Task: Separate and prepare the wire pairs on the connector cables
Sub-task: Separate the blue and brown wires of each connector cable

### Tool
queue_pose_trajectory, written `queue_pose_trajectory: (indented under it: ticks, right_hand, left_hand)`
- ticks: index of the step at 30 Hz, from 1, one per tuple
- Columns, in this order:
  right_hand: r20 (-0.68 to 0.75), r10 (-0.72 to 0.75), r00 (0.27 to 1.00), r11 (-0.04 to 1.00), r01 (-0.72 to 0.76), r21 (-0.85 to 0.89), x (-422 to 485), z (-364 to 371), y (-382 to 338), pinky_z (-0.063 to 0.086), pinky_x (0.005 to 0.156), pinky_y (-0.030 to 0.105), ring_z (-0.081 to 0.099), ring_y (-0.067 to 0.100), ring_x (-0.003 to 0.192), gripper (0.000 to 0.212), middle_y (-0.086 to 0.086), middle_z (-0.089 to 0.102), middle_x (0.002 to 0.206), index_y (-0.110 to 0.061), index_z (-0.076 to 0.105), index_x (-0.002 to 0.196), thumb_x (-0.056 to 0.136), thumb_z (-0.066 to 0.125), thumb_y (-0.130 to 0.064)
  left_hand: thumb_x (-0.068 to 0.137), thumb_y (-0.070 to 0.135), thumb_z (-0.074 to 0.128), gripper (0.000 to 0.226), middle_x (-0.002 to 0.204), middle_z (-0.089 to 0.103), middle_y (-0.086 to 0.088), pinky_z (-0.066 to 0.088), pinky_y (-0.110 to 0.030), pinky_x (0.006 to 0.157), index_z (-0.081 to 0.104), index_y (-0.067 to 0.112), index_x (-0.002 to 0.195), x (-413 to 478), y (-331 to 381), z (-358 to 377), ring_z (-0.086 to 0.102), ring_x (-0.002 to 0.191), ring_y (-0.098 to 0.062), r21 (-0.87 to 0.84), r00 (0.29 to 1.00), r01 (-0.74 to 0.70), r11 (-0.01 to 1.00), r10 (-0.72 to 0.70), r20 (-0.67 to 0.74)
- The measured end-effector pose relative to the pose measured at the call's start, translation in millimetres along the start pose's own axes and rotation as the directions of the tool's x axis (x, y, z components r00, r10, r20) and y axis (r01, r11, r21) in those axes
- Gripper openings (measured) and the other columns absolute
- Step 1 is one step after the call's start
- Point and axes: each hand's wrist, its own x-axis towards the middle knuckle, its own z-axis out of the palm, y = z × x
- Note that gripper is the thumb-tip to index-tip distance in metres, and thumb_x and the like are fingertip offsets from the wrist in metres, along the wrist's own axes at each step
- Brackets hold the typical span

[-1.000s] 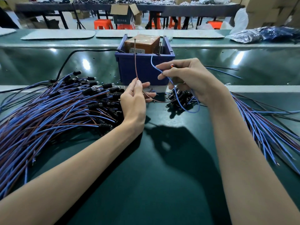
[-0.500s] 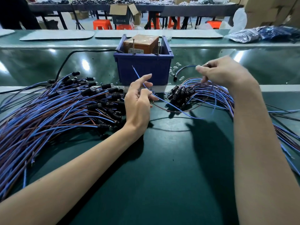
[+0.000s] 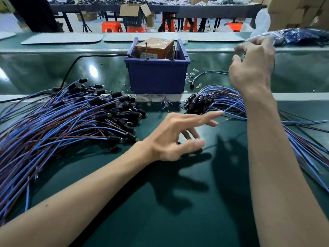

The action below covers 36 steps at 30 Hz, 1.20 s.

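Centrally, the left hand (image 3: pixel 170 138) hovers over the green mat (image 3: pixel 160 211), fingers spread and holding nothing. Far right, the right hand (image 3: pixel 252 68) is raised with its fingers curled, too blurred to tell whether it grips anything. Connector cables lie in a large pile (image 3: pixel 62 125) at left and a smaller pile (image 3: pixel 219 98) at right, flanking a blue bin (image 3: pixel 156 77).
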Motion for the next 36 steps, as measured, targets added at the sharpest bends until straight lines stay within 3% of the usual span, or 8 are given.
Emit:
queue_pose_trajectory:
  ticks: [3, 9, 13, 17, 22, 26, 30, 36]
  right_hand:
    - [-0.106, -0.056, 0.993, 0.998, 0.052, -0.042, -1, 0, 1, 0.024, 0.099, 0.019, 0.036, 0.025, 0.131, 0.040, 0.009, 0.038, 0.143, -0.012, 0.060, 0.128, 0.095, 0.042, -0.003]
    - [-0.132, -0.098, 0.986, 0.995, 0.093, -0.047, -3, -4, 4, 0.030, 0.102, 0.026, 0.035, 0.026, 0.133, 0.051, 0.009, 0.037, 0.147, -0.010, 0.062, 0.126, 0.086, 0.036, 0.009]
    - [0.149, -0.150, 0.977, 0.988, 0.145, 0.048, -3, -2, 8, 0.026, 0.111, 0.022, 0.040, 0.023, 0.133, 0.050, 0.008, 0.046, 0.144, -0.008, 0.063, 0.124, 0.087, 0.036, 0.011]
    - [0.570, -0.131, 0.811, 0.991, 0.120, 0.058, -10, 5, 8, 0.032, 0.103, 0.022, 0.053, 0.023, 0.121, 0.040, 0.008, 0.060, 0.130, -0.012, 0.056, 0.133, 0.093, 0.054, -0.009]
    - [0.762, -0.106, 0.639, 0.994, 0.092, 0.061, -14, 19, 3, 0.035, 0.111, 0.038, 0.048, 0.022, 0.130, 0.056, 0.006, 0.050, 0.143, -0.009, 0.042, 0.143, 0.089, 0.056, -0.007]
    - [0.694, -0.114, 0.711, 0.992, 0.039, 0.122, -13, 24, 6, 0.047, 0.101, 0.044, 0.058, 0.028, 0.119, 0.048, 0.015, 0.054, 0.138, 0.000, 0.047, 0.134, 0.090, 0.062, -0.009]
    - [0.610, -0.078, 0.789, 0.977, -0.063, 0.205, -17, 20, 3, 0.054, 0.072, 0.021, 0.068, 0.009, 0.075, 0.064, 0.004, 0.069, 0.111, -0.016, 0.059, 0.128, 0.072, 0.084, -0.030]
    - [0.590, -0.082, 0.804, 0.995, 0.030, 0.098, -25, 17, -14, 0.047, 0.095, 0.028, 0.062, 0.014, 0.104, 0.060, 0.002, 0.070, 0.112, -0.016, 0.071, 0.112, 0.071, 0.074, -0.059]
  left_hand:
    - [0.087, 0.031, 0.051, 0.064, 0.138, 0.053, -0.011, 0.057, -0.030, 0.066, 0.031, 0.017, 0.146, -2, -3, 3, 0.070, 0.091, -0.025, 0.138, 0.985, -0.165, 0.976, 0.158, 0.064]
    - [0.087, 0.019, 0.043, 0.064, 0.132, 0.057, -0.013, 0.052, -0.020, 0.056, 0.020, 0.014, 0.147, -3, -5, 4, 0.066, 0.065, -0.005, 0.221, 0.932, -0.261, 0.940, 0.305, -0.198]
    - [0.090, 0.017, 0.040, 0.041, 0.085, 0.068, 0.001, 0.049, -0.023, 0.052, 0.055, 0.004, 0.127, 0, -2, 4, 0.059, 0.049, -0.005, 0.206, 0.910, 0.023, 0.978, 0.065, -0.410]
    - [0.091, 0.018, 0.044, 0.030, 0.066, 0.067, 0.001, 0.043, -0.018, 0.056, 0.071, 0.004, 0.094, 3, 2, 6, 0.056, 0.050, -0.005, 0.359, 0.955, 0.151, 0.921, -0.042, -0.292]
    - [0.088, 0.011, 0.049, 0.024, 0.061, 0.066, -0.005, 0.047, -0.032, 0.058, 0.072, 0.003, 0.090, 4, 5, 5, 0.056, 0.052, -0.022, 0.409, 0.966, 0.189, 0.893, -0.094, -0.242]
    - [0.088, 0.013, 0.049, 0.025, 0.062, 0.068, -0.005, 0.048, -0.031, 0.059, 0.072, 0.003, 0.090, 5, 7, 5, 0.055, 0.052, -0.020, 0.387, 0.965, 0.211, 0.898, -0.127, -0.231]
    - [0.088, 0.015, 0.048, 0.027, 0.061, 0.067, -0.006, 0.047, -0.032, 0.060, 0.072, 0.004, 0.089, 6, 7, 5, 0.056, 0.053, -0.024, 0.401, 0.963, 0.213, 0.891, -0.122, -0.241]
    - [0.089, 0.016, 0.044, 0.029, 0.060, 0.067, -0.004, 0.050, -0.036, 0.063, 0.070, 0.004, 0.086, 7, 9, 5, 0.060, 0.055, -0.026, 0.397, 0.964, 0.224, 0.890, -0.140, -0.228]
